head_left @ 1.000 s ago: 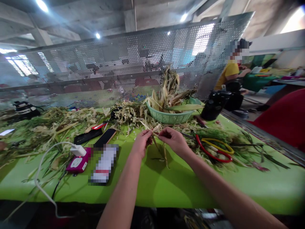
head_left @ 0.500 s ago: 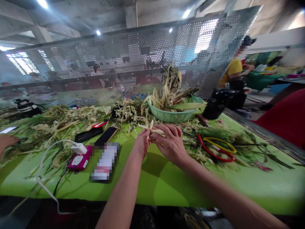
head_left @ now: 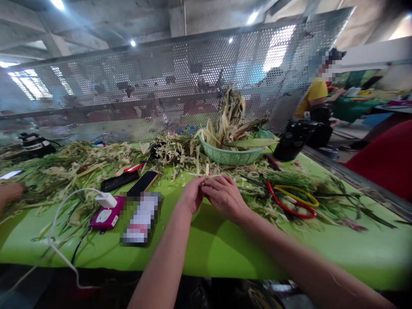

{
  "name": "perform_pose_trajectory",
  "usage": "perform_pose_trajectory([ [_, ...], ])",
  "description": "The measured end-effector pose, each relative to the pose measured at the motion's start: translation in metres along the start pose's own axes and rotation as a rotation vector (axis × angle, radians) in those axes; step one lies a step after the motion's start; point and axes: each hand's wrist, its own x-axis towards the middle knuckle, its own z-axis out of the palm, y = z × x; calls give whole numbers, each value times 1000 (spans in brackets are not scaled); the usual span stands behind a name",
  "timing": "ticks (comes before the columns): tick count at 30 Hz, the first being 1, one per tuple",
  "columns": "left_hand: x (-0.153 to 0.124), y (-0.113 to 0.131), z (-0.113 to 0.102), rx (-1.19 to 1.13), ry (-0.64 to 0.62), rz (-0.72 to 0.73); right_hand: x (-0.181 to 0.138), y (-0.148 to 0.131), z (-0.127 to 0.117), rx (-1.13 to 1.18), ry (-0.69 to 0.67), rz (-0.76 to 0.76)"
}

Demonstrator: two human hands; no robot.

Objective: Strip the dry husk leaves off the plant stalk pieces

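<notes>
My left hand (head_left: 192,195) and my right hand (head_left: 223,196) meet over the green table (head_left: 225,244), fingers pinched together on a thin dried husk strip (head_left: 201,174) that sticks out to the left and right above the fingertips. Both hands are closed on it. Just behind them lies a litter of dried husk scraps (head_left: 174,154). A teal basket (head_left: 230,156) piled with corn husks stands a little farther back.
Left of my hands lie two dark phones (head_left: 128,182), a pink device (head_left: 106,218) with a white charger and cable, and a blurred packet. Red and yellow rings (head_left: 291,199) lie right. A perforated metal screen (head_left: 161,86) backs the table. Another person's hand (head_left: 9,192) shows far left; a person in yellow sits far right.
The long husk strands that hung below my hands a second ago are gone from view. My hands have drawn closer together and dropped lower towards the table.
</notes>
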Motion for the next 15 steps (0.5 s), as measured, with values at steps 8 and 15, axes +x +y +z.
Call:
perform_pose_trajectory([
  [8,5,-3,-4,69,65,139,-1,4,-10,59,70,74],
  [15,6,-1,-6,232,30,145,1,12,-14,139,171,218],
])
